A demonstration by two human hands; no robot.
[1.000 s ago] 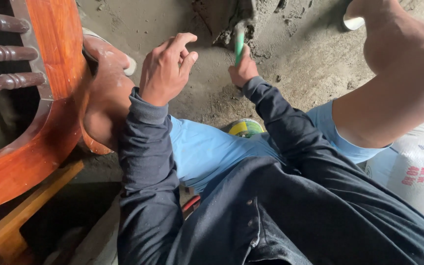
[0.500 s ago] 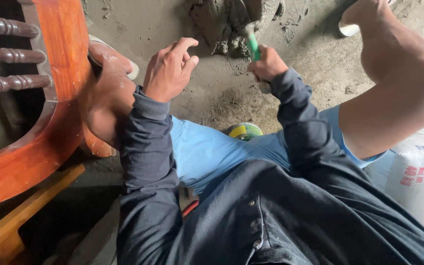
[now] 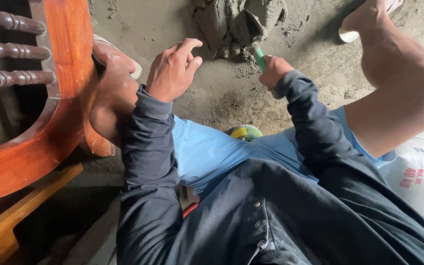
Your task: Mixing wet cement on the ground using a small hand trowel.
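Our right hand (image 3: 274, 70) was clenched around the green plastic handle of a small steel trowel (image 3: 256, 46); the grip sat at the handle's lower end, and the dark pointed blade stuck up and away from the fist into a lumpy grey mound of wet mortar (image 3: 231, 24) on the gritty, sand-dusted concrete floor (image 3: 222, 98). Blade tip was buried in the mix, so we couldn't tell its edge. Our left hand (image 3: 172, 71) hung released, fingers loosely curled, holding nothing, just left of the mound and near the bare knee. Dark denim sleeves covered both arms; light blue shorts below. A round yellow-and-green tin lid (image 3: 245, 132) showed between the thighs, well behind the grip. A white woven sack with red print (image 3: 418, 172) lay at far right, beside the right leg. A glossy reddish wooden chair frame with turned spindles (image 3: 50, 98) stood at left, close against the left knee.
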